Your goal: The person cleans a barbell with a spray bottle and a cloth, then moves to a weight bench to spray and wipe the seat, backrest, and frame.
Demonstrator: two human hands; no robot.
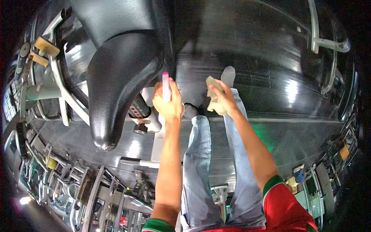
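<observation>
My left hand (169, 101) is closed around a slim whitish bottle-like object (166, 88) with a pink top, which points away from me. Its lower part is hidden by my fingers, so its exact kind cannot be made out. In my right hand (225, 101) is a crumpled beige cloth (212, 82), with part of it hanging below the fingers. Just left of my left hand is the black padded seat (125, 65) of an exercise machine. Neither hand visibly touches the seat.
Under the seat are a perforated adjustment post (139, 107) with a black knob (140, 128) and a pale frame. Grey machine tubes (62, 85) stand at left, another frame (332, 45) at upper right. Dark shiny floor (278, 73) lies ahead, around my feet.
</observation>
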